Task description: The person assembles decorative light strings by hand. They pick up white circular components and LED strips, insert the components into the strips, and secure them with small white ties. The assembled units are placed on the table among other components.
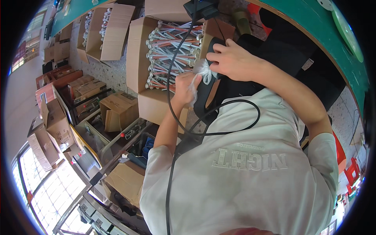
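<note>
A thin, clear plastic bag (204, 69) is bunched up between my two hands, with a loop of it standing out like a knot. My left hand (185, 89) is closed round the lower part of the bag, and its thumb points up. From the right, my right hand (234, 62) reaches over with bent fingers closed at the bag's upper side; its thumb is hidden. Just beyond the left hand, an open cardboard box (137, 55) holds many long thin rods (172, 51), white and reddish, with round metal ends. Beneath the bag runs a black padded edge (201, 94).
A black cable (169, 78) hangs down across the view and loops over my shirt. Another open box (117, 31) with similar rods stands at the far left. Cartons (117, 105) and a metal-framed rack fill the left side. A green table (340, 51) curves along the right.
</note>
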The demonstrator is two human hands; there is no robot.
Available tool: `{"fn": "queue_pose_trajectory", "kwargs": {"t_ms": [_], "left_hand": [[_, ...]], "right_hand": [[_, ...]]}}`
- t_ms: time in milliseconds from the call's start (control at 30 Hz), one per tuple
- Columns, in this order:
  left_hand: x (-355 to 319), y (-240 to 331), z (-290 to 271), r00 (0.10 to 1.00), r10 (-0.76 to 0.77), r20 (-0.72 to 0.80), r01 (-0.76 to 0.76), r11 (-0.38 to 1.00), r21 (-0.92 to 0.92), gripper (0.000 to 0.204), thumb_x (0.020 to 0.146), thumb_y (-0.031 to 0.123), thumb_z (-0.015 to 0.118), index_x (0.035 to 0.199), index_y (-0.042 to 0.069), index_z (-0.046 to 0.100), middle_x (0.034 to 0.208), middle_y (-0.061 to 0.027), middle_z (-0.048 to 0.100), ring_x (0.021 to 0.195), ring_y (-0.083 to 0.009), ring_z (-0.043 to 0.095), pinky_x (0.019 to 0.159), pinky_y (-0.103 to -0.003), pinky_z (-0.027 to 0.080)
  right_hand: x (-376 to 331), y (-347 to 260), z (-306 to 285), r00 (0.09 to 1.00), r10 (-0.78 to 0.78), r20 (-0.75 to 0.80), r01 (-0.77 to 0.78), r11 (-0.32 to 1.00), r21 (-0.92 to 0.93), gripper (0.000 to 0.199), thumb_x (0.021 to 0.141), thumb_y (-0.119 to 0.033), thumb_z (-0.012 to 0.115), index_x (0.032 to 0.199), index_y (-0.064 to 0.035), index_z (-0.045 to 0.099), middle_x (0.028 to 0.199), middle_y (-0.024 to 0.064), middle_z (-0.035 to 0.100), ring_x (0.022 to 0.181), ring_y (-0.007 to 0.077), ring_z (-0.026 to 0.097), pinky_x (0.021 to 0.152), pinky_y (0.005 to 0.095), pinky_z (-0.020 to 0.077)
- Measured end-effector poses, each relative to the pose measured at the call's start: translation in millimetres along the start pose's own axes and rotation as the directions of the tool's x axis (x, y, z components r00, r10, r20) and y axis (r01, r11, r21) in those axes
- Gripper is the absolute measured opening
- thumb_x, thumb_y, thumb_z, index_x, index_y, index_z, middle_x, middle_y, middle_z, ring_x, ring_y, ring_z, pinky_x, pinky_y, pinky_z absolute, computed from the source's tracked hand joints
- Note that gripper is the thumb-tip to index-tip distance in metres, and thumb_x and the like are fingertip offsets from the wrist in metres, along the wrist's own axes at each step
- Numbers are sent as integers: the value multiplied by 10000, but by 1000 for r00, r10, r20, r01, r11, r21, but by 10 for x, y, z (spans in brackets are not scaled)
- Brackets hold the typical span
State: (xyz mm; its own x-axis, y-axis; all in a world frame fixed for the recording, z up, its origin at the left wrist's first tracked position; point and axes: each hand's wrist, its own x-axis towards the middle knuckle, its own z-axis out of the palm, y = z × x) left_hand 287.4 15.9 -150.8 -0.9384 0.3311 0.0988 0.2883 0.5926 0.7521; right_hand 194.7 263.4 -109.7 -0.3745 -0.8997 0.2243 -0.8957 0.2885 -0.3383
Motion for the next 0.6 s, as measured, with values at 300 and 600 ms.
{"fn": "queue_pose_trajectory", "kwargs": {"t_ms": [300, 600], "left_hand": [[-296, -520, -218, 925, -229, 302, 323, 895, -308, 244, 871, 249, 652, 896, 6, 651, 795, -77, 642, 691, -148, 574, 590, -322, 437], [89, -548, -519, 880, -462, 108, 451, 886, 112, 181, 891, 179, 645, 945, 7, 661, 820, -83, 696, 742, -159, 670, 686, -307, 519]], "right_hand": [[-523, -356, -1084, 846, 89, -526, 166, 893, 418, 285, 775, -258, 804, 742, -78, 587, 744, 53, 536, 724, 218, 514, 688, 428, 492], [-1095, -1626, -1979, 452, 449, -771, 868, -21, 496, 222, 816, 199, 578, 709, 50, 703, 658, 77, 626, 610, 109, 594, 744, 157, 535]]}}
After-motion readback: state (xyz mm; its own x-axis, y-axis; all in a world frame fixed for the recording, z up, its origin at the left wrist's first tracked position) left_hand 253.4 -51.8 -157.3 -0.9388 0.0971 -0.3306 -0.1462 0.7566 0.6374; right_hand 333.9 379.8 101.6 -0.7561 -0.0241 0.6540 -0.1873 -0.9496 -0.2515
